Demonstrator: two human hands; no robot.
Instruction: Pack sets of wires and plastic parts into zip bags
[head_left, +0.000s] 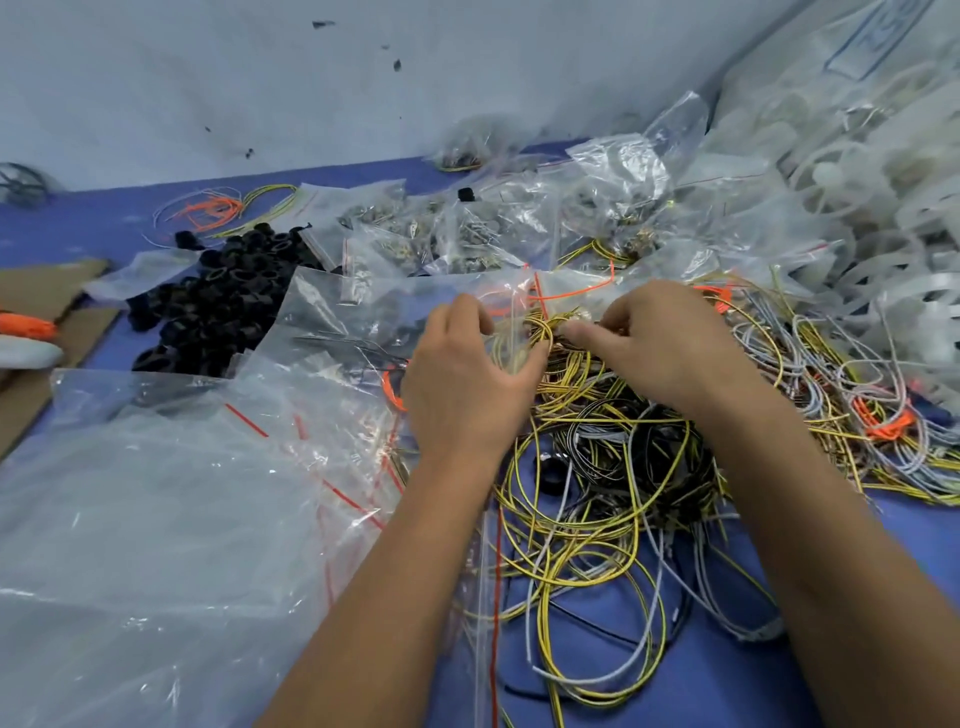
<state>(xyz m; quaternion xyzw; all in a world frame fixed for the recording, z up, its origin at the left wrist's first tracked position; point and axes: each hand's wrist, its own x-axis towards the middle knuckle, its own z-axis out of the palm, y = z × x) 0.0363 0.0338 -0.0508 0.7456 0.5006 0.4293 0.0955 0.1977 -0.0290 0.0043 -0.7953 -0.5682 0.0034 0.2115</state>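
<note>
My left hand (467, 384) grips the mouth of a small clear zip bag (511, 306) with a red seal line, above the wire pile. My right hand (660, 343) pinches a coiled bundle of yellow-striped wires (540, 330) at the bag's opening; part of the coil lies inside the plastic. Below both hands spreads a tangle of loose yellow, grey and black wires (597, 493). A heap of black plastic rings (228, 296) lies to the left, beyond a pile of empty zip bags (171, 499).
Filled zip bags (467, 228) lie behind the hands. White plastic parts (883, 208) pile up at the right. Orange-tied wire bundles (883, 421) sit at the right, more orange and yellow wires (223, 210) at the back left. Cardboard (47, 312) covers the left edge of the blue table (727, 675).
</note>
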